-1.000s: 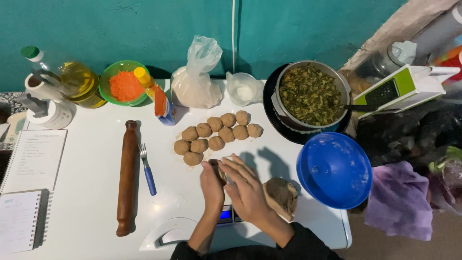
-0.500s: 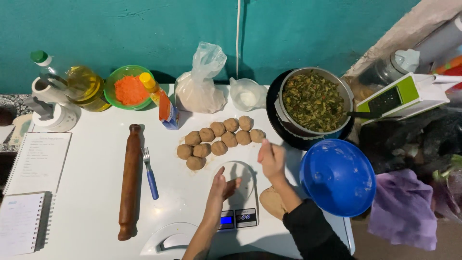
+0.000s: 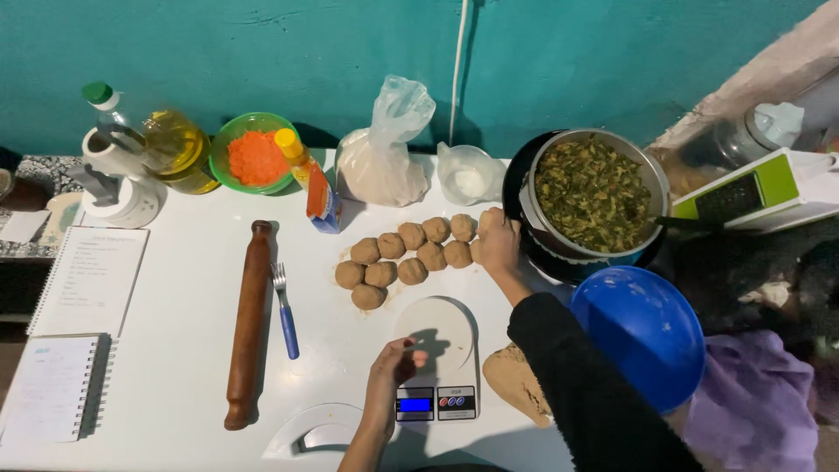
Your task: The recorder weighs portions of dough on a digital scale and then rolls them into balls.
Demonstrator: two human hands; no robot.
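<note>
Head view: the right hand [image 3: 498, 240] reaches forward across the white counter [image 3: 175, 376], fingers curled down at the right end of the cluster of dough balls [image 3: 411, 253], touching the last ball there — whether it pinches that ball or only rests on it cannot be told; the left hand [image 3: 391, 367] hovers loosely half-closed, holding nothing, just beside the kitchen scale [image 3: 437, 350], near its small lit display; the dough balls lie in two rows and a short third, ahead of the left hand and well apart from it; a flat lump of dough [image 3: 516, 385] lies just right of the scale, under the right forearm; a wooden rolling pin [image 3: 247, 323] and a blue-handled fork [image 3: 284, 310] lie to the left — a pot of cooked greens [image 3: 594, 197] stands just beyond the right hand
</note>
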